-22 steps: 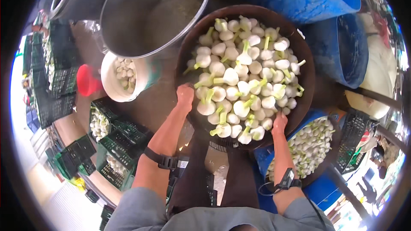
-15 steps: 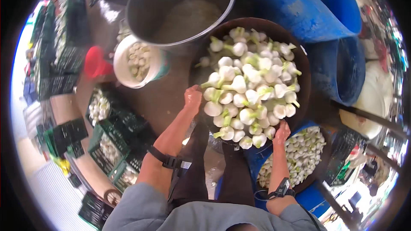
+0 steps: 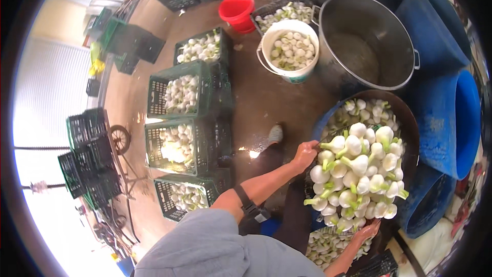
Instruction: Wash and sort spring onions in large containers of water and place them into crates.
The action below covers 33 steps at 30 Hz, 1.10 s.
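Observation:
Between my two hands is a crate heaped with white garlic bulbs [image 3: 354, 177] on short green stems; the bulbs hide most of the crate. My left hand [image 3: 306, 155] is closed on its left edge. At the near right edge my right hand [image 3: 367, 232] supports it, fingers partly tucked underneath. The load hangs over a round, brown-rimmed tub [image 3: 413, 141], where more garlic bulbs [image 3: 382, 113] lie beyond it. Below my right hand, another heap of garlic [image 3: 320, 249] shows close to my body.
Green crates of garlic [image 3: 152, 97] stand in a row at left. Ahead are a white bucket of bulbs [image 3: 264, 46], a red bucket [image 3: 237, 13] and a big metal pot [image 3: 328, 54]. Blue barrels [image 3: 435, 123] crowd the right. The brown floor [image 3: 251, 107] looks wet.
My view has swung left, bringing the row of green crates into sight. The garlic crate has come closer to me, uncovering more bulbs in the far part of the tub. Both hands keep their hold.

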Motion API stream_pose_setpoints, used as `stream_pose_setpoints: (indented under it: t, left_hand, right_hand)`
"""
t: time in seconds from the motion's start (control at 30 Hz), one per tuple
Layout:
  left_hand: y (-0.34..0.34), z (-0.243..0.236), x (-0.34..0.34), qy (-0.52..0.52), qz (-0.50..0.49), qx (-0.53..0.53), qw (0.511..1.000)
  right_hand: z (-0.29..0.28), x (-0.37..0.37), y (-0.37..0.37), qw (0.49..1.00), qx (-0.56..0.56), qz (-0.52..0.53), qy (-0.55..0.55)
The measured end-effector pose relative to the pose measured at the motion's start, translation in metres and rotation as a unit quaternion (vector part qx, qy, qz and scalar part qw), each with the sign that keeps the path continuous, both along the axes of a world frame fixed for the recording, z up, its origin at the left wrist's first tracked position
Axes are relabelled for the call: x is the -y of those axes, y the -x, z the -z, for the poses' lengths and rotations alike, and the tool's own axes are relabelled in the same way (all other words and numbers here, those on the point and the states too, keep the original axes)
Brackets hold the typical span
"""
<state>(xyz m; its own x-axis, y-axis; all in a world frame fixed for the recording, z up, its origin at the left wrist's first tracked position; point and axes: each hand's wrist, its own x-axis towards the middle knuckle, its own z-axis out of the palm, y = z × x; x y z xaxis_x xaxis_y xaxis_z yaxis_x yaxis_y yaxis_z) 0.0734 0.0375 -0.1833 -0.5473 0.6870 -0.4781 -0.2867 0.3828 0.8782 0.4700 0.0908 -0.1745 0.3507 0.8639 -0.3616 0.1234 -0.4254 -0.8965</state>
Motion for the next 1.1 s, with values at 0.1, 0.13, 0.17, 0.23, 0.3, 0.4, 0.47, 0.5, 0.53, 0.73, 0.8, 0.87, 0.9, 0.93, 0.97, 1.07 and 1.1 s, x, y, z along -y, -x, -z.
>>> stream_pose_setpoints:
  t: [0.1,0.13,0.17,0.23,0.3,0.4,0.47,0.5,0.53,0.73,0.8,0.87,0.9,0.93,0.97,1.07,1.1]
  left_hand:
    - [0.02,-0.019,0.028,0.033,0.008,0.065,0.997]
    - [0.028,-0.018,0.044,-0.006,-0.024,0.068,0.997]
    - [0.035,-0.032,0.054,-0.048,-0.063,0.112,0.991]
    - [0.06,-0.056,0.084,-0.088,-0.101,0.143,0.981]
    - [0.088,-0.075,0.117,-0.08,-0.12,0.154,0.977]
    - [0.14,-0.099,0.174,-0.061,-0.167,0.123,0.976]
    - [0.176,-0.119,0.219,0.003,-0.23,0.088,0.969]
    - [0.195,-0.137,0.235,0.026,-0.251,0.075,0.965]
    - [0.212,-0.146,0.262,0.025,-0.27,0.066,0.96]
    - [0.298,-0.221,0.391,0.021,-0.391,-0.021,0.92]
    - [0.329,-0.256,0.41,0.037,-0.41,-0.081,0.908]
    - [0.366,-0.275,0.434,0.032,-0.399,-0.096,0.911]
    - [0.386,-0.278,0.448,0.024,-0.382,-0.108,0.918]
    - [0.406,-0.275,0.469,0.03,-0.387,-0.107,0.915]
    - [0.429,-0.265,0.491,0.045,-0.35,-0.129,0.927]
    - [0.522,-0.235,0.539,0.185,-0.365,-0.036,0.912]
    - [0.546,-0.225,0.552,0.176,-0.352,-0.039,0.919]
  right_hand:
    - [-0.024,-0.006,0.028,1.0,-0.016,-0.018,-0.016]
    - [-0.04,-0.003,0.045,0.999,-0.039,-0.028,-0.025]
    - [-0.057,-0.001,0.058,0.999,-0.008,-0.046,-0.015]
    - [-0.077,0.005,0.083,0.997,0.013,-0.073,-0.003]
    - [-0.086,0.008,0.107,0.99,0.062,-0.129,-0.006]
    - [-0.079,0.016,0.168,0.967,0.128,-0.199,-0.099]
    - [-0.115,0.029,0.256,0.968,0.01,-0.25,-0.024]
    - [-0.116,0.034,0.289,0.961,-0.029,-0.273,-0.027]
    - [-0.116,0.042,0.324,0.951,-0.072,-0.3,-0.025]
    - [-0.12,0.102,0.537,0.888,-0.106,-0.438,0.09]
    - [-0.1,0.129,0.589,0.867,-0.139,-0.464,0.116]
    - [-0.088,0.158,0.639,0.836,-0.119,-0.511,0.158]
    - [-0.092,0.173,0.662,0.831,-0.147,-0.495,0.204]
    - [-0.083,0.184,0.68,0.804,-0.151,-0.528,0.226]
    - [-0.069,0.19,0.692,0.771,-0.137,-0.56,0.269]
    - [-0.044,0.211,0.739,0.658,-0.169,-0.571,0.461]
    - [-0.063,0.226,0.757,0.626,-0.2,-0.551,0.514]
